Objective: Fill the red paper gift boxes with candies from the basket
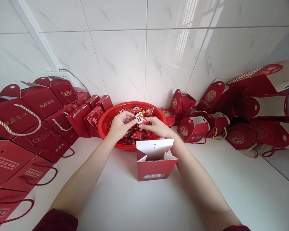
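Observation:
Over a red plastic basket (102,128), both of my hands meet at a small red-and-white wrapped candy packet (141,118). The fingertips of my left hand (121,124) are closed on its left side. My right hand (156,126) pinches it from the right, thumb in front. Below the hands, the basket holds many red wrapped candies (137,136). In front of the basket stands a red paper gift box (155,170), its white-lined top open and its back flap upright. Its contents are hidden from this angle.
Stacked red gift boxes (38,102) with rope handles fill the left side. More red boxes (192,130), several with open tops, stand at the right. A white tiled wall (122,64) rises behind the white tabletop (139,205).

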A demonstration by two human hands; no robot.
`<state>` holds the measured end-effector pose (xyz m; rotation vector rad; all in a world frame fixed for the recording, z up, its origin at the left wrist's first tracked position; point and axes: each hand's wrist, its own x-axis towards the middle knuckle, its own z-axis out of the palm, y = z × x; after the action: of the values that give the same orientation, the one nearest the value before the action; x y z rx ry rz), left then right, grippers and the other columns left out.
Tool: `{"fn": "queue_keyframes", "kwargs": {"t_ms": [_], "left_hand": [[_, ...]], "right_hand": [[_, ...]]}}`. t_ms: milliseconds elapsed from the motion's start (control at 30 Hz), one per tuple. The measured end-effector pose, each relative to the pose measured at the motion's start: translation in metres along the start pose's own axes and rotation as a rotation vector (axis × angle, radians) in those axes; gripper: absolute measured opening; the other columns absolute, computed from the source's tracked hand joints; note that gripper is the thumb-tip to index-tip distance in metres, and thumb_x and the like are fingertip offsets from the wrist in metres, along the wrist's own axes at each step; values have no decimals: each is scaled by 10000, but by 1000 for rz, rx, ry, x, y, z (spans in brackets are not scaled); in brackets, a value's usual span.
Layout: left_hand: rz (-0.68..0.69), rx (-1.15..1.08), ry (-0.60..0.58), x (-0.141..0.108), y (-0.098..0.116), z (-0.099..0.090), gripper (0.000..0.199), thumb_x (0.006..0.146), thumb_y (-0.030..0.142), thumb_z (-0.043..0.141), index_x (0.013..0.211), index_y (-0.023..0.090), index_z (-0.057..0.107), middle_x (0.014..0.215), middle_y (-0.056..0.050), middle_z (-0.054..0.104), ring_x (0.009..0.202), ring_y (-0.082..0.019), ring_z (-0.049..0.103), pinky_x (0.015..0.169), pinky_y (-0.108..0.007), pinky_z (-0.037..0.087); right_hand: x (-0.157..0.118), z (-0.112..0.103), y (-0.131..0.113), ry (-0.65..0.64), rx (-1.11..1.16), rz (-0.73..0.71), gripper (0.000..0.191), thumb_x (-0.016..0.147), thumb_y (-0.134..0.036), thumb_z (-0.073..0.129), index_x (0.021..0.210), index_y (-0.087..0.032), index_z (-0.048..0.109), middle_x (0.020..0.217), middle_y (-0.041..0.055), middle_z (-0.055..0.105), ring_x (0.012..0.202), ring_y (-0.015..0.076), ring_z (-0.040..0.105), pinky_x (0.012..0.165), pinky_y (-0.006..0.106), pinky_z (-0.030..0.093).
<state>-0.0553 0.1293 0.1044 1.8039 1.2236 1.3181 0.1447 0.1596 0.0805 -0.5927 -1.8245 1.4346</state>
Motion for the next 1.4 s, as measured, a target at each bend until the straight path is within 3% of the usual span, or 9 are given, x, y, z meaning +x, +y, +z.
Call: {"fn": "queue_keyframes", "kwargs": {"t_ms": [133,233,400,533,667,833,967,1133,1400], "left_hand": [[-19,41,-31,-2,-1,3,317,785,435,727,975,192,653,883,-36,678,787,-164,622,733,-283,495],[4,118,-123,-3,0,3,303,784,455,718,923,187,696,873,-41,689,783,-184,624,703,-294,493],[-14,51,-128,-5,5,4,277,783,430,700,883,172,704,839,-38,697,776,-209,640,672,-303,501],[-77,36,-69,-5,6,6,245,793,367,670,947,177,676,889,-31,701,807,-207,654,694,-297,515],[-185,-50,-157,-6,7,8,251,799,353,662,987,194,618,921,-30,708,830,-207,679,676,-295,543],[-134,-81,-71,-4,7,5,247,790,359,711,933,177,625,889,-34,704,789,-165,667,697,-260,531],[-169,-178,17,-2,3,1,335,743,393,777,951,163,651,882,-39,697,782,-151,645,669,-234,514],[-188,-250,41,0,0,-1,371,708,408,811,950,157,683,915,-52,713,809,-152,638,694,-231,505],[-203,-220,35,0,-3,-2,272,769,455,732,876,206,720,802,-7,664,638,-114,553,590,-223,442]], "right_hand": [[0,-3,4,46,67,52,295,797,-390,751,970,-164,674,842,23,726,684,135,652,622,265,525],[0,-3,5,0,109,88,323,787,-409,759,967,-152,682,864,53,744,725,152,693,674,289,565],[-2,1,-1,-151,49,98,342,805,-456,730,950,-148,694,858,48,736,771,160,683,743,306,558],[-1,2,-4,30,41,-2,306,841,-480,686,923,-187,653,852,-5,653,726,110,586,649,237,474],[1,-2,0,152,107,-3,306,825,-490,691,883,-201,609,704,-38,593,552,84,461,501,223,346],[0,-4,3,53,114,22,245,803,-386,731,838,-182,602,723,-15,647,612,99,545,585,236,423],[-1,-4,2,-6,110,13,245,807,-331,737,962,-161,654,814,6,680,707,117,599,672,254,479],[-1,-4,1,-8,89,-3,271,835,-371,706,993,-153,676,817,16,689,721,126,608,701,268,488],[-2,-3,1,7,100,-20,216,824,-319,705,985,-177,685,814,-2,676,740,130,607,721,272,494]]}}
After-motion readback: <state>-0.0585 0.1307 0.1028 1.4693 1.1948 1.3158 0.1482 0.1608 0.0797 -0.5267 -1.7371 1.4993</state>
